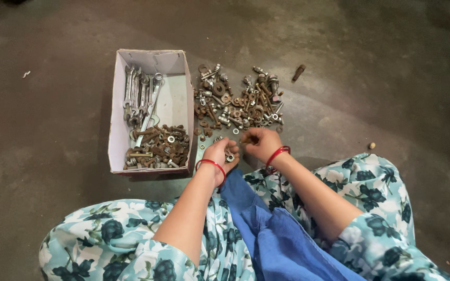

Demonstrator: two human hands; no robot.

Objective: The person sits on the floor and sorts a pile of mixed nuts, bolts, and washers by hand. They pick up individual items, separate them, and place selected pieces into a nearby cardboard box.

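Observation:
A pile of rusty nuts, bolts and washers (238,101) lies on the concrete floor in front of me. My left hand (219,155) is cupped at the pile's near edge, with a few small nuts resting in its palm. Just to its right, my right hand (260,143) pinches a small piece between its fingertips; the piece itself is hidden. A white cardboard box (116,122) stands left of the pile. It holds several silver spanners (139,96) at the back and a heap of rusty bolts and nuts (157,148) at the front.
A lone dark bolt (298,72) lies beyond the pile at the right, and a small round bit (372,145) sits near my right knee. My crossed legs in floral cloth (375,192) and a blue garment (266,229) fill the foreground.

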